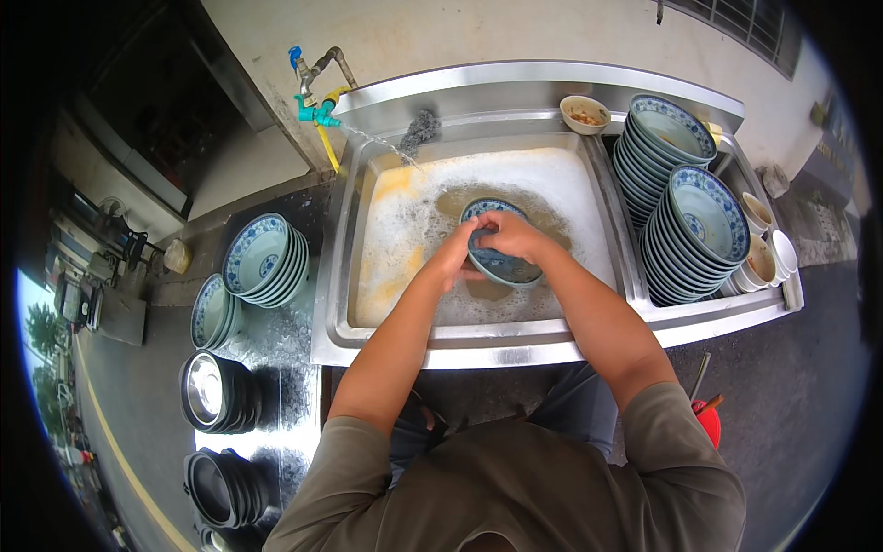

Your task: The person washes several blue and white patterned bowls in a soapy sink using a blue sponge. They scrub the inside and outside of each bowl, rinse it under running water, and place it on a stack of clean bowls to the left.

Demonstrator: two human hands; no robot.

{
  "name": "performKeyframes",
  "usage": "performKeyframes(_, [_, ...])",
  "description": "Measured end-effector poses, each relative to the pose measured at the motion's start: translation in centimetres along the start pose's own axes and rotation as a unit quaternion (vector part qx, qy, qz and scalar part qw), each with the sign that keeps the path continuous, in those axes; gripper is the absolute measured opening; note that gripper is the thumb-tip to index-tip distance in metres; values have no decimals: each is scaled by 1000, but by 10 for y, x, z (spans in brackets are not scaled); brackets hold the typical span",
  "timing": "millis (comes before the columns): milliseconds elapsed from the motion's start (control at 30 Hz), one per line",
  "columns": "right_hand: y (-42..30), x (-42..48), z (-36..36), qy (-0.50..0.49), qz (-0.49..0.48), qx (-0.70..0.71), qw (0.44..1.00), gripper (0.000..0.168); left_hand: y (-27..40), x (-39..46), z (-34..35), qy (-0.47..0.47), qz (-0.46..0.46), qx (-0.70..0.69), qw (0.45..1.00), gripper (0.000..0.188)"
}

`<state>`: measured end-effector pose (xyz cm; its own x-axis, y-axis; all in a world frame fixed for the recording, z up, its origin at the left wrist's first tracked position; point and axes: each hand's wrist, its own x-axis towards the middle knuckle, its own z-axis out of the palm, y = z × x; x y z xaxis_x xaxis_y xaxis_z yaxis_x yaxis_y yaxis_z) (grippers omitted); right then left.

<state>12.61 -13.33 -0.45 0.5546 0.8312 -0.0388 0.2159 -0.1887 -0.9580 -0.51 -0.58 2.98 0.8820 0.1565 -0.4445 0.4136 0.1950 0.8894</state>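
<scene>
Over the soapy water in a steel sink [465, 338], both hands are on a blue-patterned ceramic bowl [510, 265]. My left hand [455, 252] grips its left side, with some fingers lower down along the wall. The fingers of my right hand [514, 234] reach over the rim into the bowl. A patterned rim [491, 205] shows just beyond my fingers; whether it belongs to a second bowl I cannot tell, as the hands cover the middle. White foam [538, 165] spreads around, with murky water near the bowl.
Water runs from a teal tap [319, 112] into the sink's far left. A dark scouring pad [421, 127] lies at the back rim. Tall bowl stacks [697, 228] fill the right compartment, near a small bowl of scraps [585, 115]. Left stand bowls [265, 259] and black dishes [217, 390].
</scene>
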Motion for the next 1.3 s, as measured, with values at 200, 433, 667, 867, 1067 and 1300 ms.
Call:
performKeyframes(200, [18,4,-4,8,-72,-175,982,44,-4,8,-1,26,-20,-2,999,73])
performKeyframes(433, [5,-6,-7,11,40,-304,952,55,-5,12,-5,43,-4,17,999,76])
performKeyframes(667, [9,-5,-6,39,-24,-302,952,50,3,0,1,69,30,12,997,70])
performKeyframes(867, [-3,-6,-2,70,-41,-293,953,41,3,3,0,71,34,6,997,66])
performKeyframes(1067, [-17,-11,-5,63,-8,-330,942,35,-1,8,-3,65,33,12,997,66])
performKeyframes(1300, [-20,-9,-20,106,9,-313,944,31,4,4,1,71,23,13,997,68])
